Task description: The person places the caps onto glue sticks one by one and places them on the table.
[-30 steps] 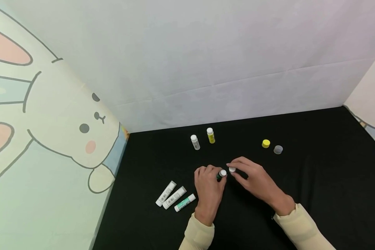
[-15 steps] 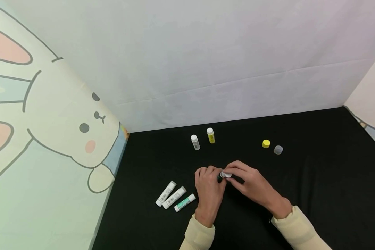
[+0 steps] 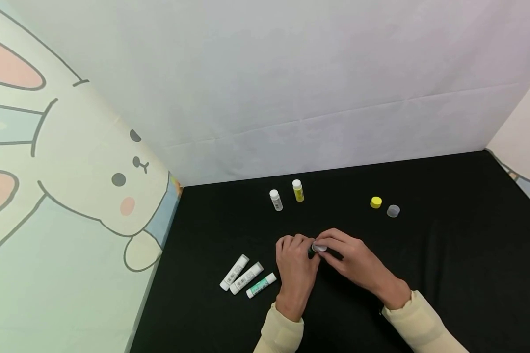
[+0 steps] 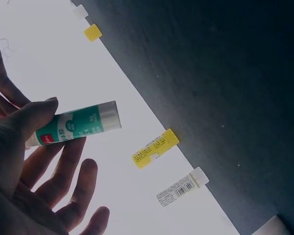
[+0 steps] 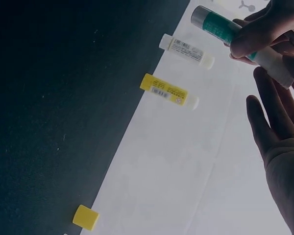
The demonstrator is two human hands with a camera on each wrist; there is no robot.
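My left hand (image 3: 296, 269) grips a green glue stick (image 4: 78, 125) between thumb and fingers, its other fingers spread below in the left wrist view. My right hand (image 3: 353, 260) pinches a white cap (image 5: 276, 68) over the glue stick's end that points right in the head view. Both hands meet above the black tabletop, fingertips close together. From the right wrist view, the stick's whitish base juts out beyond the left thumb. Much of the stick is hidden by the left hand in the head view.
Behind the hands stand a white glue stick (image 3: 276, 201) and a yellow glue stick (image 3: 298, 191). A yellow cap (image 3: 376, 202) and a translucent cap (image 3: 393, 211) sit back right. Left of the hands lie two white tubes (image 3: 246, 278) and a green-labelled stick (image 3: 261, 285).
My right hand has moved a little left, bringing the white cap from beside the glue stick onto its end. My left hand has stayed nearly still.
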